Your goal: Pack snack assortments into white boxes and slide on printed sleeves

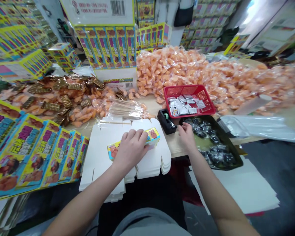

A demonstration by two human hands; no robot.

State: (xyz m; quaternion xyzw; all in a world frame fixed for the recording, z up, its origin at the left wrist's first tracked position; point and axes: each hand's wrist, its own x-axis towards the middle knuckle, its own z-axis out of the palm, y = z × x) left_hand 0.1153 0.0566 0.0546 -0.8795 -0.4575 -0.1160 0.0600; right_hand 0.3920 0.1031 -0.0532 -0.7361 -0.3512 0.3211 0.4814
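Note:
My left hand is closed over a small yellow and blue printed carton, its fingers wrapped across the middle. The carton lies on a stack of flat white cardboard blanks. My right hand is beside the front end of a black tape dispenser, thumb and fingers drawn together. Whether tape is between them is too small to tell. Just right of that hand is a dark tray with black items in clear bags. Behind the dispenser stands a red basket holding small white packets.
Bagged orange pieces are heaped along the back, with gold-brown packets at left. Thin wooden sticks lie behind the blanks. Printed cartons stand in a row at left. More white sheets lie low at right.

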